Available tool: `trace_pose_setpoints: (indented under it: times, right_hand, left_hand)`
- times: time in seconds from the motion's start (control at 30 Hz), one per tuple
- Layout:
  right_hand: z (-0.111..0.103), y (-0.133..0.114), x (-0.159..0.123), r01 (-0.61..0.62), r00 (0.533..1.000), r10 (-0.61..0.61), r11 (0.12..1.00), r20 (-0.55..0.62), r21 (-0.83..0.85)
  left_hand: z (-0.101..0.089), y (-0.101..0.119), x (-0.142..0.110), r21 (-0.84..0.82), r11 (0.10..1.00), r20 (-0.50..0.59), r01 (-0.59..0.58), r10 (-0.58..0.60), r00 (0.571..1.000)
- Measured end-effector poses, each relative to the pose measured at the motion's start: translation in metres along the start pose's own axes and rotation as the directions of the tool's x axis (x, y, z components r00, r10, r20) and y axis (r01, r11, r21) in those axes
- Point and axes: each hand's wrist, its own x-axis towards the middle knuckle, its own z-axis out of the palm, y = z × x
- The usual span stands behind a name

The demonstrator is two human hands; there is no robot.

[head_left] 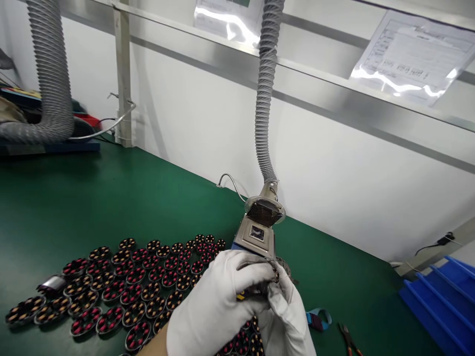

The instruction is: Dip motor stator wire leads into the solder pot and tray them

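Note:
Both hands wear white gloves and meet at the lower middle of the head view. My left hand [213, 301] is closed around a small dark part [254, 292] that shows a bit of yellow. My right hand [287, 309] pinches the same part from the other side. The fingers hide most of it, so its exact kind cannot be made out. Left of and below the hands lie many round, dark ring-shaped parts [135, 312] with red or tan segments. One part [52, 285] stands on its side, showing a shiny metal rim.
Just behind the hands stands a metal box-shaped device [256, 236] below a grey extraction hose [264, 99]. To the right are a blue strap [322, 319], pliers [349, 338] and blue trays [441, 301]. Another hose [50, 64] hangs at left over the green table [148, 198].

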Motion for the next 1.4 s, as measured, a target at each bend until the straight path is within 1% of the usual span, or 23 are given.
trace_pose_setpoints:
  times: [0.07, 0.1, 0.2, 0.27, 0.33, 0.4, 0.47, 0.5, 0.57, 0.63, 0.7, 0.8, 0.87, 0.9, 0.93, 1.03, 1.1, 1.13, 1.2, 1.27, 1.3, 1.33, 1.4]
  right_hand:
    - [0.002, 0.000, 0.000, -0.020, 1.000, 0.020, 0.999, -0.007, 0.031]
    - [0.003, 0.000, 0.000, -0.039, 0.999, 0.039, 0.998, 0.004, 0.056]
    - [0.006, -0.004, -0.004, -0.197, 0.978, 0.183, 0.966, 0.095, 0.168]
    - [0.008, -0.008, -0.008, -0.293, 0.952, 0.263, 0.930, 0.154, 0.222]
    - [0.008, -0.011, -0.011, -0.334, 0.938, 0.292, 0.907, 0.188, 0.257]
    - [0.005, -0.012, -0.012, -0.343, 0.934, 0.292, 0.893, 0.207, 0.292]
    - [0.001, -0.011, -0.013, -0.348, 0.930, 0.285, 0.888, 0.234, 0.302]
    - [0.000, -0.010, -0.013, -0.336, 0.934, 0.277, 0.894, 0.225, 0.297]
    - [-0.001, -0.006, -0.012, -0.298, 0.952, 0.262, 0.912, 0.160, 0.282]
    - [0.001, -0.002, -0.011, -0.237, 0.971, 0.223, 0.938, 0.083, 0.253]
    - [0.003, 0.003, -0.009, -0.179, 0.983, 0.167, 0.965, 0.073, 0.195]
    - [0.003, 0.007, -0.005, -0.130, 0.986, 0.114, 0.983, 0.125, 0.133]
    - [0.000, 0.007, -0.004, -0.141, 0.982, 0.123, 0.982, 0.143, 0.126]
    - [-0.001, 0.007, -0.004, -0.150, 0.980, 0.131, 0.981, 0.150, 0.123]
    - [-0.002, 0.008, -0.004, -0.158, 0.979, 0.139, 0.980, 0.152, 0.120]
    - [-0.002, 0.011, -0.006, -0.148, 0.987, 0.135, 0.976, 0.091, 0.158]
    - [0.000, 0.011, -0.008, -0.160, 0.987, 0.152, 0.964, 0.055, 0.212]
    - [0.001, 0.010, -0.009, -0.188, 0.982, 0.178, 0.954, 0.064, 0.232]
    - [0.002, 0.004, -0.010, -0.280, 0.957, 0.248, 0.927, 0.153, 0.250]
    - [0.001, -0.004, -0.011, -0.350, 0.922, 0.283, 0.902, 0.264, 0.254]
    - [-0.001, -0.007, -0.011, -0.366, 0.910, 0.287, 0.896, 0.300, 0.252]
    - [-0.003, -0.009, -0.010, -0.367, 0.905, 0.282, 0.897, 0.319, 0.247]
    - [-0.008, -0.010, -0.009, -0.349, 0.912, 0.273, 0.908, 0.307, 0.230]
  left_hand:
    - [-0.003, -0.002, 0.003, -0.183, 0.982, 0.062, 0.051, -0.040, 0.997]
    - [-0.005, -0.003, 0.004, -0.260, 0.963, 0.060, 0.066, -0.052, 0.997]
    - [-0.006, -0.005, 0.004, -0.421, 0.891, -0.020, 0.168, -0.194, 0.981]
    - [-0.007, -0.006, 0.003, -0.485, 0.830, -0.078, 0.275, -0.354, 0.932]
    - [-0.009, -0.005, 0.002, -0.511, 0.784, -0.086, 0.353, -0.455, 0.886]
    - [-0.012, -0.004, 0.002, -0.453, 0.799, 0.020, 0.395, -0.434, 0.901]
    - [-0.013, -0.002, 0.003, -0.347, 0.869, 0.152, 0.353, -0.319, 0.936]
    - [-0.012, 0.000, 0.004, -0.319, 0.896, 0.181, 0.309, -0.262, 0.948]
    - [-0.009, 0.002, 0.007, -0.351, 0.908, 0.156, 0.228, -0.183, 0.971]
    - [-0.004, 0.004, 0.008, -0.464, 0.861, 0.092, 0.208, -0.186, 0.978]
    - [0.000, 0.003, 0.007, -0.600, 0.759, 0.055, 0.255, -0.279, 0.959]
    - [0.000, -0.001, 0.002, -0.725, 0.589, 0.020, 0.358, -0.502, 0.865]
    - [-0.005, -0.003, 0.001, -0.746, 0.556, -0.057, 0.366, -0.600, 0.798]
    - [-0.007, -0.003, 0.002, -0.743, 0.555, -0.072, 0.373, -0.622, 0.780]
    - [-0.009, -0.002, 0.003, -0.736, 0.546, -0.038, 0.401, -0.625, 0.780]
    - [-0.008, 0.003, 0.007, -0.720, 0.493, 0.186, 0.488, -0.542, 0.820]
    - [-0.004, 0.006, 0.008, -0.752, 0.464, 0.209, 0.469, -0.506, 0.837]
    - [-0.003, 0.007, 0.008, -0.768, 0.461, 0.177, 0.445, -0.516, 0.838]
    - [-0.002, 0.005, 0.005, -0.772, 0.477, 0.086, 0.419, -0.575, 0.814]
    - [-0.007, 0.003, 0.003, -0.747, 0.541, -0.043, 0.386, -0.619, 0.785]
    - [-0.010, 0.002, 0.002, -0.712, 0.590, -0.089, 0.380, -0.613, 0.785]
    - [-0.013, 0.001, 0.002, -0.655, 0.647, -0.100, 0.391, -0.587, 0.803]
    - [-0.018, 0.001, 0.003, -0.481, 0.779, 0.011, 0.403, -0.454, 0.891]
